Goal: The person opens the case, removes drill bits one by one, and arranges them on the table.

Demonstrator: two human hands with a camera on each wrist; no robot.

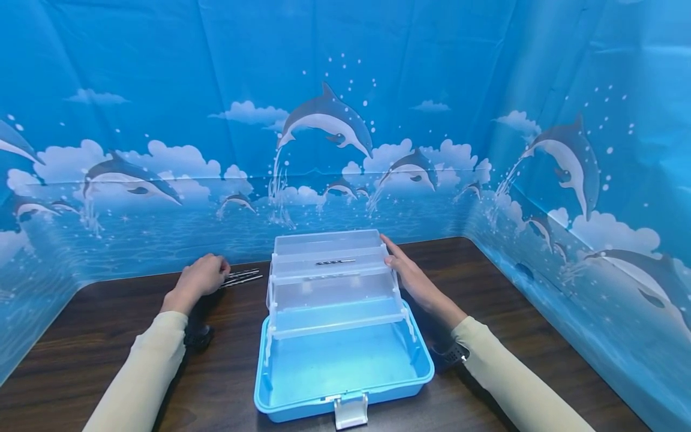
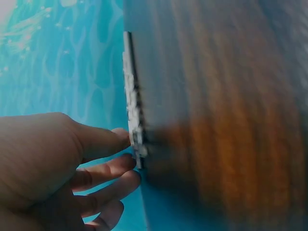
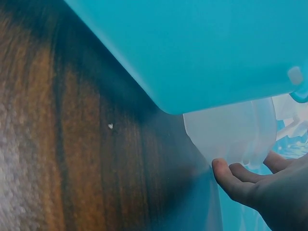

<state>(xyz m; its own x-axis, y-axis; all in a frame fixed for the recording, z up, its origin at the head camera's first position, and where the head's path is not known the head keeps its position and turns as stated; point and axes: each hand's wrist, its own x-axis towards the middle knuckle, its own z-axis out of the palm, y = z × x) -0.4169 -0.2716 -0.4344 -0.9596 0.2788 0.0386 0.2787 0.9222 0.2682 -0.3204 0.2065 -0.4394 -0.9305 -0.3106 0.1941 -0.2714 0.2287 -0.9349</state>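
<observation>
Several metal drill bits point(image 1: 240, 277) lie in a bundle on the dark table, left of the storage box. My left hand point(image 1: 203, 276) is at their near end. In the left wrist view its thumb and fingertips are right at the bits point(image 2: 132, 96), with a gap between thumb and fingers. An opened storage box has a blue base point(image 1: 345, 354) and translucent stepped trays point(image 1: 330, 282). One drill bit point(image 1: 335, 261) rests in an upper tray. My right hand point(image 1: 415, 282) touches the right side of the translucent lid point(image 3: 226, 132), fingers extended.
A white latch point(image 1: 351, 412) hangs off the box's front edge. A blue sheet point(image 1: 227, 72) printed with dolphins hangs behind the wood-grain table point(image 1: 237, 348) and along its sides. A small white speck point(image 3: 110, 126) lies on the table near the box.
</observation>
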